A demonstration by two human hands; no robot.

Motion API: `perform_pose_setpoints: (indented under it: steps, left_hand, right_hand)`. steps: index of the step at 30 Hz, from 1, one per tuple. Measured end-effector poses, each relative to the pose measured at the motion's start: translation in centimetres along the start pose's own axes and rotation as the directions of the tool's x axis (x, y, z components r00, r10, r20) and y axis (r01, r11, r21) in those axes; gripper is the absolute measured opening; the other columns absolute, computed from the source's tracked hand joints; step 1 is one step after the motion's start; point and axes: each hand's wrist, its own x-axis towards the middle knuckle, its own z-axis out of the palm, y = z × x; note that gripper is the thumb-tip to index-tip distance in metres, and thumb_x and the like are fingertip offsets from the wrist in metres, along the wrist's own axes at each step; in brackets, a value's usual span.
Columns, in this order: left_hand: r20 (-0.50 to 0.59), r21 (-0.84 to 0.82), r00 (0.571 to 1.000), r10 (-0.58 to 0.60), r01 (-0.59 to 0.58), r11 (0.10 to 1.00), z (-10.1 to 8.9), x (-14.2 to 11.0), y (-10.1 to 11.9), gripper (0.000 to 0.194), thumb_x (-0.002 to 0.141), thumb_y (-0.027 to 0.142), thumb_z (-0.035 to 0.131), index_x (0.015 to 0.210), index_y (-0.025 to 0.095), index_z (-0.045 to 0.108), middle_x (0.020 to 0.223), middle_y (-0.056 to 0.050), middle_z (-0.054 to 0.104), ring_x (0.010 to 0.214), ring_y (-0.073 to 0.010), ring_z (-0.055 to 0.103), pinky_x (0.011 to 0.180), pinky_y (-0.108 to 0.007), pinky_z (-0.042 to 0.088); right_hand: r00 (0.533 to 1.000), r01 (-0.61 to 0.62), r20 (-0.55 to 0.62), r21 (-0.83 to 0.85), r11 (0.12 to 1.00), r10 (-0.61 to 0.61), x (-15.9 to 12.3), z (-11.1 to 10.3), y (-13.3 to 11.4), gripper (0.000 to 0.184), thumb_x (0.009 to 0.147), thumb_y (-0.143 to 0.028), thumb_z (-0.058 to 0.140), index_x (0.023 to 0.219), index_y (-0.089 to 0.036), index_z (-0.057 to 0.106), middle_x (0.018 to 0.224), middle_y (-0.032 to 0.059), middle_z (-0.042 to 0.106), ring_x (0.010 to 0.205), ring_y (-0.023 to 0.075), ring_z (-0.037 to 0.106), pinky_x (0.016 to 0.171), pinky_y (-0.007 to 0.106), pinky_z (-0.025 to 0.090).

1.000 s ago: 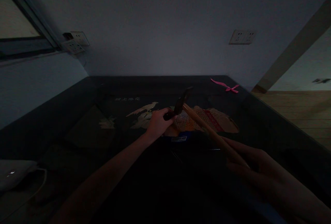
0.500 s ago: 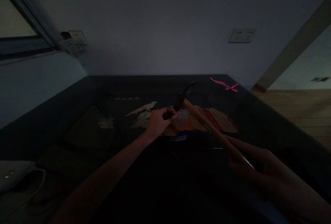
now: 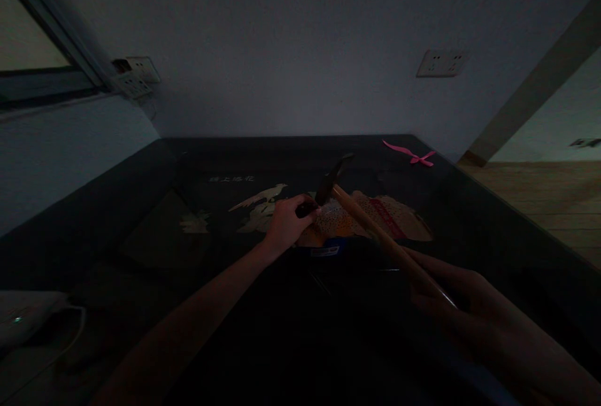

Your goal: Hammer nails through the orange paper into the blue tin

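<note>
My right hand (image 3: 462, 309) is wrapped round the wooden handle of a hammer (image 3: 370, 224). The dark hammer head (image 3: 332, 179) is close beside the fingertips of my left hand (image 3: 288, 221), its claw pointing up and away. The fingers of my left hand are pinched over a flat brown piece with many small holes or dots, perhaps cardboard (image 3: 338, 221). What they pinch is too small and dark to make out. A red band and an orange patch mark the brown piece, and a blue label (image 3: 326, 249) shows at its near edge.
The dark tabletop (image 3: 272, 156) carries a pale bird picture (image 3: 263, 199) and lettering. A pink ribbon (image 3: 413, 156) lies at the far right corner. A white device (image 3: 28, 318) with a cable is at left. Wall sockets (image 3: 441, 63) are behind.
The hammer head has come down slightly toward my left fingertips, and my right hand has shifted a little with it. My left hand keeps its pinch in nearly the same place.
</note>
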Motion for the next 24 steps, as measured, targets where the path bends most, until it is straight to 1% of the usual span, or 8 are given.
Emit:
perform_pose_setpoints:
  steps: [3,5,8,10,13,16,19,24]
  left_hand:
    - [-0.006,0.011,1.000,-0.002,0.002,1.000,0.1,0.0,-0.2,0.009,0.078,0.022,0.067,0.086,0.018,0.068,0.081,-0.002,0.073,0.075,-0.0188,0.069,0.070,-0.030,0.054]
    - [0.000,-0.005,1.000,0.005,-0.005,1.000,0.1,0.0,-0.2,0.006,0.079,0.020,0.066,0.085,0.019,0.068,0.082,-0.002,0.073,0.075,-0.0182,0.069,0.072,-0.031,0.054]
    - [0.024,-0.033,0.999,0.026,-0.025,0.999,-0.1,0.1,0.0,0.005,0.079,0.016,0.065,0.083,0.019,0.067,0.082,-0.001,0.073,0.076,-0.0170,0.069,0.073,-0.030,0.054]
    - [0.043,-0.046,0.998,0.042,-0.040,0.998,-0.3,0.1,0.1,0.007,0.079,0.014,0.064,0.084,0.018,0.066,0.083,0.000,0.072,0.076,-0.0160,0.068,0.074,-0.029,0.054]
    - [0.064,-0.044,0.996,0.060,-0.057,0.997,-0.5,0.1,0.2,0.009,0.079,0.016,0.065,0.088,0.019,0.065,0.083,0.000,0.071,0.075,-0.0153,0.068,0.072,-0.029,0.054]
    - [0.076,-0.017,0.994,0.077,-0.076,0.997,-0.7,0.1,0.3,0.011,0.079,0.019,0.065,0.090,0.019,0.064,0.084,-0.001,0.070,0.077,-0.0158,0.068,0.073,-0.030,0.054]
    - [0.077,-0.002,0.993,0.094,-0.094,0.996,-0.8,0.1,0.4,0.013,0.079,0.019,0.066,0.091,0.020,0.063,0.086,-0.001,0.070,0.078,-0.0159,0.068,0.074,-0.030,0.054]
    - [0.089,-0.012,0.992,0.087,-0.086,0.996,-0.9,0.1,0.6,0.014,0.080,0.021,0.065,0.094,0.020,0.063,0.087,-0.002,0.070,0.079,-0.0168,0.068,0.074,-0.030,0.055]
  right_hand:
    - [1.000,-0.026,0.016,0.053,0.998,0.025,-0.1,0.3,-0.1,0.057,0.069,-0.046,0.072,0.124,-0.031,0.066,0.063,0.0008,0.068,0.048,0.0186,0.059,0.035,0.024,0.049]
    - [0.998,-0.062,-0.011,0.121,0.991,0.064,-0.1,0.5,-0.2,0.057,0.069,-0.049,0.072,0.123,-0.032,0.066,0.066,0.0000,0.067,0.049,0.0166,0.057,0.037,0.022,0.048]
    - [0.988,-0.113,-0.082,0.189,0.976,0.130,0.2,0.7,-0.2,0.056,0.070,-0.046,0.073,0.124,-0.031,0.065,0.062,-0.0036,0.060,0.043,0.0107,0.047,0.034,0.018,0.039]
    - [0.989,-0.095,-0.093,0.227,0.969,0.119,0.7,1.0,0.1,0.056,0.070,-0.042,0.074,0.124,-0.028,0.065,0.060,-0.0056,0.054,0.042,0.0082,0.041,0.033,0.017,0.034]
    - [0.992,-0.053,-0.093,0.292,0.955,0.083,1.5,1.4,0.9,0.057,0.072,-0.039,0.073,0.126,-0.025,0.062,0.059,-0.0068,0.048,0.043,0.0074,0.038,0.033,0.016,0.031]
    - [0.991,-0.072,-0.079,0.336,0.939,0.105,1.9,1.7,1.7,0.059,0.074,-0.040,0.072,0.129,-0.024,0.059,0.058,-0.0076,0.043,0.041,0.0073,0.033,0.031,0.016,0.027]
    - [0.989,-0.096,-0.068,0.386,0.917,0.132,1.9,1.6,2.3,0.059,0.073,-0.040,0.073,0.128,-0.022,0.059,0.061,-0.0063,0.046,0.043,0.0072,0.035,0.034,0.016,0.029]
    - [0.986,-0.117,-0.063,0.394,0.912,0.154,2.0,1.3,2.9,0.059,0.073,-0.041,0.075,0.128,-0.025,0.059,0.066,-0.0044,0.052,0.044,0.0073,0.038,0.033,0.015,0.030]
